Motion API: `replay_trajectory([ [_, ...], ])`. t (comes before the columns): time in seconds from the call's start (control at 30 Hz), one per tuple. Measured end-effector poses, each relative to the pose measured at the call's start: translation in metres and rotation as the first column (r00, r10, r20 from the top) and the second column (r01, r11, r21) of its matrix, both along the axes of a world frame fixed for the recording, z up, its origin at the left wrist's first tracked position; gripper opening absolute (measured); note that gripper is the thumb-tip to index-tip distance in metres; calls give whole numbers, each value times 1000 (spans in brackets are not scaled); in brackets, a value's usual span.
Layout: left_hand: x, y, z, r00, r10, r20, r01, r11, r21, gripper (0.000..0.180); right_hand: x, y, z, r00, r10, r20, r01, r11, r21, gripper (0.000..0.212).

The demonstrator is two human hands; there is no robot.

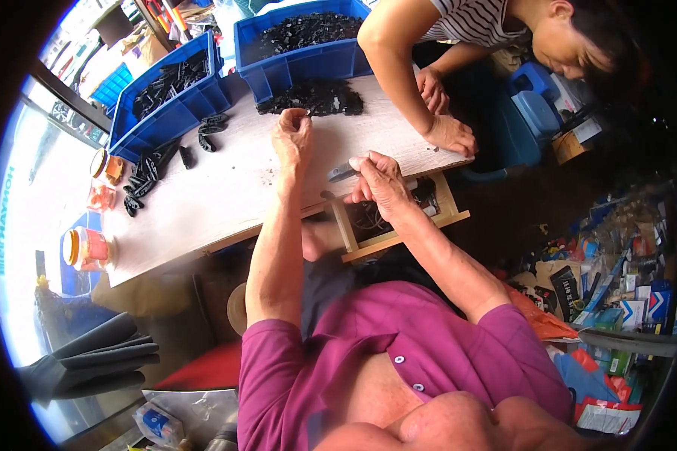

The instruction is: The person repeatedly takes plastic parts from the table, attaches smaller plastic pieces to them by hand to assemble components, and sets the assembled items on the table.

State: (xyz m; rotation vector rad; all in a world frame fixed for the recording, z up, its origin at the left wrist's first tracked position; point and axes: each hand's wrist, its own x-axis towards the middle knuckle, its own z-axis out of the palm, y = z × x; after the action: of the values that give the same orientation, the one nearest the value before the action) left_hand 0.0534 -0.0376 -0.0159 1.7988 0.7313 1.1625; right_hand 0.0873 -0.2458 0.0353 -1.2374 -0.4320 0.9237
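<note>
My left hand (292, 141) is raised over the table beside a heap of small black plastic parts (320, 99). Its fingers are pinched together; whatever they hold, if anything, is too small to make out. Closer to me and to the right, my right hand (384, 184) grips a flat grey knife-like tool (343, 173), which points left over the table's near edge. Just below that hand, a wooden drawer (406, 239) is pulled out with dark, tangled items inside. The pale tabletop (210, 199) has a few dark crumbs near my left wrist.
Two blue bins, one at far left (174, 106) and one at far centre (293, 69), hold black parts. Elongated black pieces (149, 174) lie near the left bin. Jars (90, 248) line the left edge. A co-worker's arm (402, 75) leans on the right end.
</note>
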Motion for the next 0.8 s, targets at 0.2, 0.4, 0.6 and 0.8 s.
replay_trajectory([
  [0.2, -3, 1, -3, 1000, -15, 4, 15, 1000, 6, 13, -13, -5, 2, 994, 85, 71, -85, 996, -6, 26],
  [0.4, 3, 4, 0, 999, -42, 35, 42, 999, 3, 13, -30, -8, -1, 976, 188, 113, -193, 981, 33, 27],
  [0.6, 2, 13, -9, 996, -82, 21, 83, 994, -76, 16, -61, -20, -17, 922, 380, 79, -370, 922, -110, 29],
  [0.8, 1, 9, -5, 997, -63, -35, 61, 997, -55, 16, -68, -23, -30, 898, 433, 85, -414, 893, -177, 22],
])
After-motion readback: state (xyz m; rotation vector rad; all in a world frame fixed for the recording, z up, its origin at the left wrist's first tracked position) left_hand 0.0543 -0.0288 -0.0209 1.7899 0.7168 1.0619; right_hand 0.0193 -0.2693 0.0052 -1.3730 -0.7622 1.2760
